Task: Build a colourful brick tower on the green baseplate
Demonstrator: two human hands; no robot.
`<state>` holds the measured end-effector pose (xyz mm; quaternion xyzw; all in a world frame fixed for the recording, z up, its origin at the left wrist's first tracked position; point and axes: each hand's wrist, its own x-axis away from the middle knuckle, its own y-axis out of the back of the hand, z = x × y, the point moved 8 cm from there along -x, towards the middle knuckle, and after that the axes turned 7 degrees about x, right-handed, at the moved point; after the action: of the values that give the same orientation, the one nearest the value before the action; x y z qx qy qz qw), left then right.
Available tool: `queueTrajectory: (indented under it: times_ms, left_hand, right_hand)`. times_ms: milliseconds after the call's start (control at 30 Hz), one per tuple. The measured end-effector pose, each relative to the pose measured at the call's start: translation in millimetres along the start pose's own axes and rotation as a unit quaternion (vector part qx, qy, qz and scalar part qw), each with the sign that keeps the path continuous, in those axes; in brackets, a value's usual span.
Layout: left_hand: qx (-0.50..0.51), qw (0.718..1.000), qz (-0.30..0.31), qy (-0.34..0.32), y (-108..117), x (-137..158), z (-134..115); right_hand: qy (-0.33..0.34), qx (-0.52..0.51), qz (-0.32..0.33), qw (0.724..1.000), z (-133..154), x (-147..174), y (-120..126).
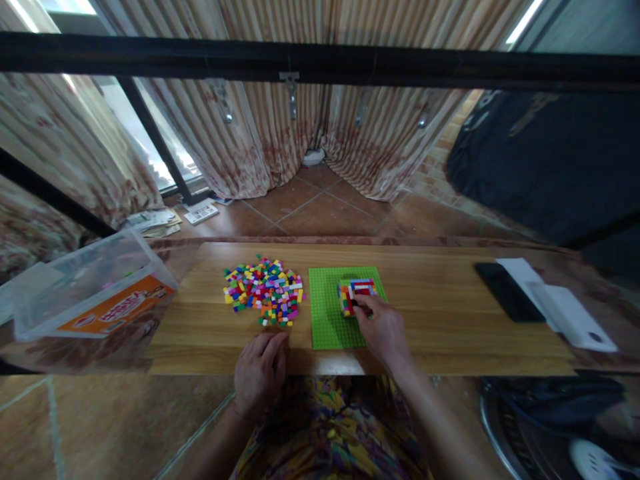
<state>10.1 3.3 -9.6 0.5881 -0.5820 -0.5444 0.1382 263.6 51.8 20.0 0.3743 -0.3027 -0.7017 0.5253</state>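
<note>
A bright green studded baseplate [325, 320] lies on the wooden table. On its right half stands a small structure of toy bricks [346, 293] with multicoloured walls and some red and white pieces on top. My right hand [385, 327] reaches over it, thumb and forefinger pinched together at its front right part. Whatever sits between those fingertips is hidden. To the left of the plate spreads a heap of loose toy bricks [265, 290] in many colours. My left hand [260, 370] rests at the table's front edge below the heap, its fingers curled in with nothing visible in them.
A clear plastic box [95, 287] with an orange label stands left of the table [450, 320]. At the right end lie a black phone-like slab [509, 292] and a white flat case [575, 317]. A dark metal bar [320, 60] crosses in front of the curtains.
</note>
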Motion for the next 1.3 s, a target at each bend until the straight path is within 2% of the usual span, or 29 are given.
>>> queueTrajectory:
  times_ms: [200,633,933,1300]
  left_hand:
    - [0.004,1.0,0.002,-0.001,0,-1,-1]
    - [0.003,1.0,0.008,-0.001,-2,0,-1]
    - [0.006,1.0,0.002,-0.003,-1,0,-1]
    - [0.012,1.0,0.004,0.004,-1,0,0]
  right_hand:
    - [-0.006,-0.017,0.009,1.0,0,0,3]
    - [-0.056,-0.085,-0.013,0.995,-9,-6,1]
    - [-0.069,-0.075,0.003,0.995,-10,-9,-1]
    - [-0.05,-0.046,-0.001,0.998,-9,-7,0]
